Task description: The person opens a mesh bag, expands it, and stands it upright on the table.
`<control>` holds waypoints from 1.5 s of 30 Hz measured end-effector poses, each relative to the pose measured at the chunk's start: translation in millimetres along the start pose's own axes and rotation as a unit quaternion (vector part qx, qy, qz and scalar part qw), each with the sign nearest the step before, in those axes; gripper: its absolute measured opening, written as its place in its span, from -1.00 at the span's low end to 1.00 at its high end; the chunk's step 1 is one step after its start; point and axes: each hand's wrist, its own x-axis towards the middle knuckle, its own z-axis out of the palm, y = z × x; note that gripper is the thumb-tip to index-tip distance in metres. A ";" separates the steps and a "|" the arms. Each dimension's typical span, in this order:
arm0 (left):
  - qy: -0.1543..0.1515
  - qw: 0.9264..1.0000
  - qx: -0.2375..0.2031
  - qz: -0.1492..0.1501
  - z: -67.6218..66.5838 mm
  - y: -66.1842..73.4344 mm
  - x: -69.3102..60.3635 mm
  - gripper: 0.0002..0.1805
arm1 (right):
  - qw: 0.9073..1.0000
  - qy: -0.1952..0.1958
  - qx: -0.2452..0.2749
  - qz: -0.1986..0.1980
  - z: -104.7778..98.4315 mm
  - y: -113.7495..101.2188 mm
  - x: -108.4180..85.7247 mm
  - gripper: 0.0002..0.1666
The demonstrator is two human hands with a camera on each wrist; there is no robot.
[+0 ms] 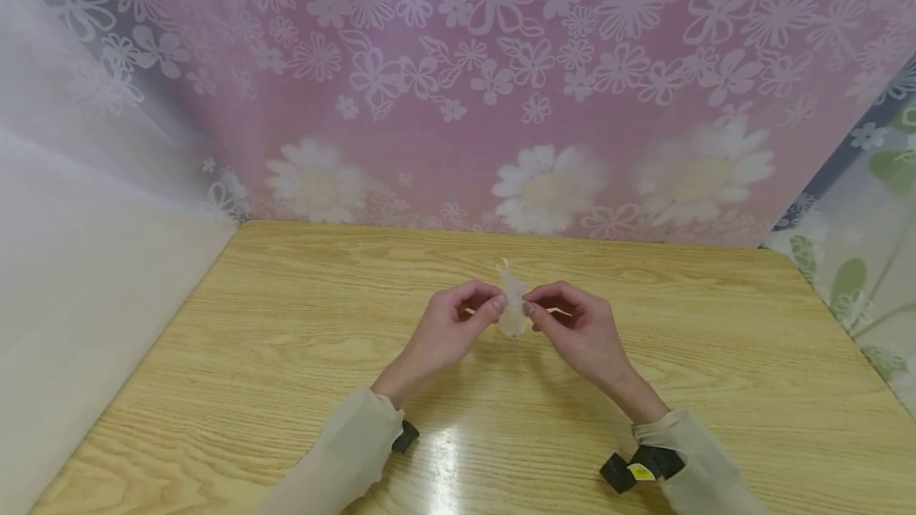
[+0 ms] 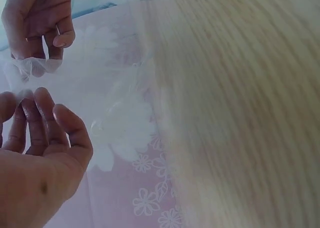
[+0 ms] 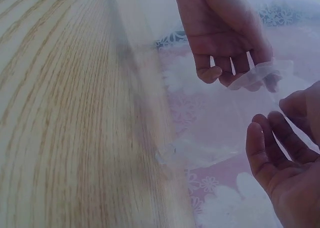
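fingers (image 1: 490,310) first: both sets have a narrow pinch on the same flimsy white see-through piece (image 1: 514,315). the left hand (image 1: 445,331) grips its left edge and the right hand (image 1: 585,334) grips its right edge, thumbs against fingertips. the piece sits just right of center in the head view, held up over the tabletop (image 1: 286,324), with a wispy bit poking out at the top. in the right wrist view it spreads toward the lower middle of the frame, super sheer, so i can't tell what it actually is. further out, pale sleeves (image 1: 343,447) at the bottom, plus a black wrist gadget (image 1: 617,473) with a yellow label at lower right. pink flowery cloth (image 1: 429,149) fills the top, whitish cloth (image 1: 93,221) the left side.
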 end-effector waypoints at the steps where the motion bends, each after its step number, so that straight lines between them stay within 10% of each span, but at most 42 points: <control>1: 0.003 1.000 0.003 0.002 0.2 -0.3 0.0 -0.75 | 1.000 -0.002 0.001 0.003 -0.1 -0.5 -0.2 -0.87; 15: 0.024 1.000 -0.005 0.003 2.2 -3.1 0.3 -0.86 | 0.999 0.010 -0.012 0.029 2.4 -1.3 0.3 -0.91; 32: -0.030 0.997 0.066 0.009 -7.1 11.5 2.3 -0.80 | 1.000 -0.001 -0.026 0.006 3.7 -0.1 0.4 -0.84; 45: 0.050 0.998 0.023 0.006 -6.7 -1.9 3.9 -0.94 | 0.999 0.014 0.010 0.032 1.6 -2.1 0.3 -0.78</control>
